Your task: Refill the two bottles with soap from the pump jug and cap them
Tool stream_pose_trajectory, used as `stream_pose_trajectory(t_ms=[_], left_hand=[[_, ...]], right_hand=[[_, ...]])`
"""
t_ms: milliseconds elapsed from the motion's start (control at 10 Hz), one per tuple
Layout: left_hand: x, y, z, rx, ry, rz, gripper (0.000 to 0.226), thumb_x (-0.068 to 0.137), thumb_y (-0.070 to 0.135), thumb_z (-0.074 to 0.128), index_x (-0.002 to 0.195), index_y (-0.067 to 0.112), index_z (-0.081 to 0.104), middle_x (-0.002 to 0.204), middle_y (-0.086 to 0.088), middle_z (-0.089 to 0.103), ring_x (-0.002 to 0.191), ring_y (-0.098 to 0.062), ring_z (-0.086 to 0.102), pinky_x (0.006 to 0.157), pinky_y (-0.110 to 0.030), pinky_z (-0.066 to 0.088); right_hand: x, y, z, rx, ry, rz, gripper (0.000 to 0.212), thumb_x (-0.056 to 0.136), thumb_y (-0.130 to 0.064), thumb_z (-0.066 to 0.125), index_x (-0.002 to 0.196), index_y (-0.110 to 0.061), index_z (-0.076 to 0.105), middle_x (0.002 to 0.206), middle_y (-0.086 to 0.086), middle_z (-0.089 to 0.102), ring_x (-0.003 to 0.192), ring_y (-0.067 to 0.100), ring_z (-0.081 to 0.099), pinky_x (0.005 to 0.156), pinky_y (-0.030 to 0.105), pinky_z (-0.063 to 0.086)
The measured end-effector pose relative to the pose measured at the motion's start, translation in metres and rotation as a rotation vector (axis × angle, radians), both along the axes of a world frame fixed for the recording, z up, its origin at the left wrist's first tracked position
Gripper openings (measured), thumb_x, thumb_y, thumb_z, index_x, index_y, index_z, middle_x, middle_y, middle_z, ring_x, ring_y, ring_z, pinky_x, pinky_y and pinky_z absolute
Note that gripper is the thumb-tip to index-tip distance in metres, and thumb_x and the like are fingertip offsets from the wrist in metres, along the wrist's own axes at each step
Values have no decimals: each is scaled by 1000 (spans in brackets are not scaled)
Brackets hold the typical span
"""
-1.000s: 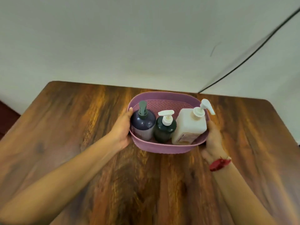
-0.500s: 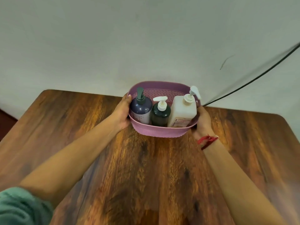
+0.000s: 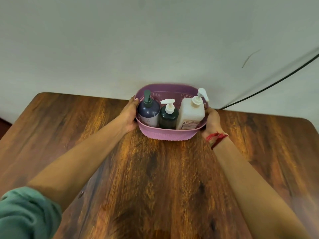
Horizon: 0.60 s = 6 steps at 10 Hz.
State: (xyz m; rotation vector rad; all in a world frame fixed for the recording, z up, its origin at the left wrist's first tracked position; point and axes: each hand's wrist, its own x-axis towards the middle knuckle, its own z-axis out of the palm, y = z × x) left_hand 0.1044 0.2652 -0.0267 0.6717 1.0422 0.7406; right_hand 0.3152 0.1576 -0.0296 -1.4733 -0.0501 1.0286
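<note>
From the head camera I look down at a dark wooden surface that meets a pale wall at its far edge.

A mauve plastic basket with a perforated wall sits at the far middle of the surface, close to the wall. I cannot tell whether it rests on the wood or is held just above it.

Three containers stand upright in a row inside it, touching or nearly touching:
- On the left is a purple bottle with a grey-green pump.
- In the middle is a smaller dark green bottle with a white pump.
- On the right is the white pump jug, the tallest, with a label low on its side and its nozzle pointing right.

All three pumps are fitted.

Both arms reach forward, and the basket lies between the hands. My left hand grasps the basket's left end, with the thumb hooked over the rim just beside the purple bottle. My right hand clasps the right end beside the jug, most of its fingers hidden behind the basket wall.

A red thread band circles the right wrist. A green sleeve shows at the lower left. A thin black cable runs across the wall at the right.
</note>
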Motion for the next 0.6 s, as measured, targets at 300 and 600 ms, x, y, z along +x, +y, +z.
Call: stream_pose_trajectory(t_ms=[300, 600], left_hand=[[4, 12, -6, 108, 137, -114, 37, 103, 21, 29, 138, 21, 40, 126, -8, 58, 114, -24, 57, 98, -41, 46], [-11, 1, -8, 245, 362, -144, 50, 98, 43, 35, 134, 10, 45, 126, -8, 59, 117, -26, 56, 101, -42, 45]], right_hand=[[10, 4, -4, -22, -117, 78, 27, 96, -19, 33, 79, -18, 53, 79, 0, 59, 74, 17, 56, 69, 30, 46], [25, -11, 4, -24, -149, 163, 47, 90, -35, 40, 129, -12, 54, 134, 12, 54, 128, 35, 47, 105, 51, 39]])
